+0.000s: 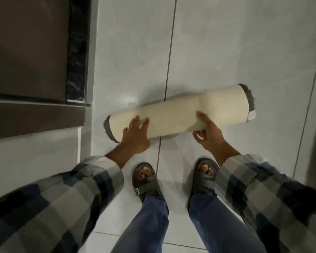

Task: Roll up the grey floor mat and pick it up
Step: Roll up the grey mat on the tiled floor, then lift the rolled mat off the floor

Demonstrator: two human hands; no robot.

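The floor mat (pixel 179 112) lies rolled into a tube on the white tiles, cream backing outward and grey pile showing at both ends. It runs from lower left to upper right in front of my feet. My left hand (pixel 135 134) rests on the roll's left part, fingers spread over the top. My right hand (pixel 208 132) grips the roll right of the middle, fingers over the top and thumb under the near side. A white tag (pixel 251 115) shows at the roll's right end.
A dark brown door or panel (pixel 27 48) with a black stone strip (pixel 78 50) stands at the left, a raised step below it. My sandalled feet (pixel 146 179) stand just behind the roll. White tiled floor (pixel 226 42) extends beyond the mat.
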